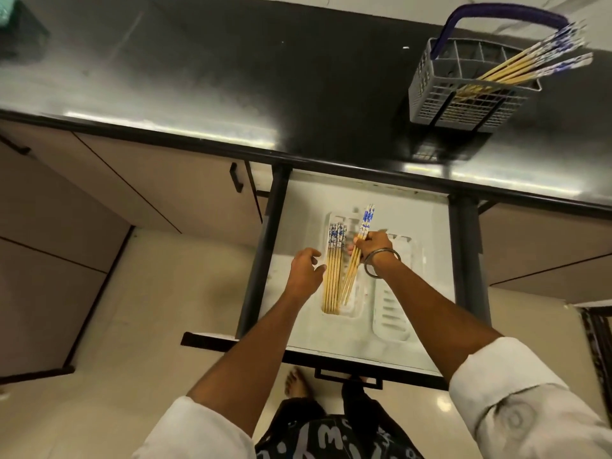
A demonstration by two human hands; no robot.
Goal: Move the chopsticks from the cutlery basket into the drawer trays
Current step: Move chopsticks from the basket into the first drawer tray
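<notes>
The drawer (427,226) under the counter stands pulled out. Two white trays lie in it; the left tray (351,311) holds several bamboo chopsticks (333,276) with blue-and-white tops, laid lengthwise. My right hand (372,248), with a metal bangle on the wrist, is shut on a small bundle of chopsticks (359,248), tilted over the left tray with their tips down inside it. My left hand (306,268) hovers with fingers apart beside the laid chopsticks, holding nothing. The right tray (390,326) shows no chopsticks. The grey cutlery basket (440,94) on the counter at the far right still holds several chopsticks (526,66).
The black glossy counter (215,77) runs across the top. Beige cabinet doors with black handles (235,177) flank the drawer. The drawer's black front and handle (347,376) are near my bare foot (296,384) on the pale floor.
</notes>
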